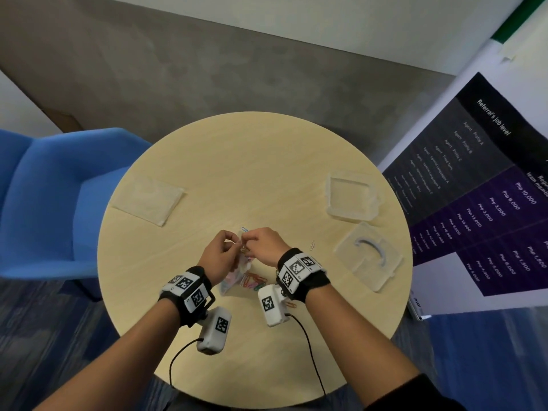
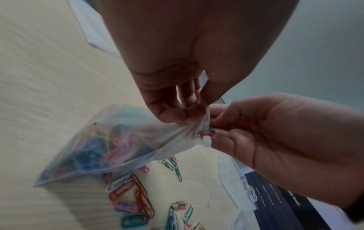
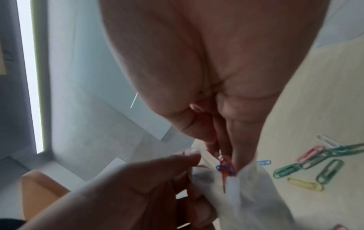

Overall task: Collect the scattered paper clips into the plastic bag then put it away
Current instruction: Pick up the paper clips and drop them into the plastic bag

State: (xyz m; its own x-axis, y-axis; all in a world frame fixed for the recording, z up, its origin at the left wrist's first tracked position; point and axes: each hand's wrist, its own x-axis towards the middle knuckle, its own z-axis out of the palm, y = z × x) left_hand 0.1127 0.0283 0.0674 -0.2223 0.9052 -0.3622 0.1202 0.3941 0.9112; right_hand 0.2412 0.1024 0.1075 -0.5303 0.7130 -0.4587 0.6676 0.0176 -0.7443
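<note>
Two clips, red and blue [image 3: 224, 168], sit pinched in my right hand [image 1: 262, 246] at the plastic bag [image 2: 110, 146] mouth, which my left hand [image 1: 218, 256] pinches open above the table's [image 1: 237, 161] near centre. I should push them fully inside before letting go, or they could slip out.

The head camera looks steeply down on the round desk [image 1: 267, 161] from above. Both wrist cameras sit close, facing along the fingers, sharing the bag mouth [image 2: 204, 133] and clips.
</note>
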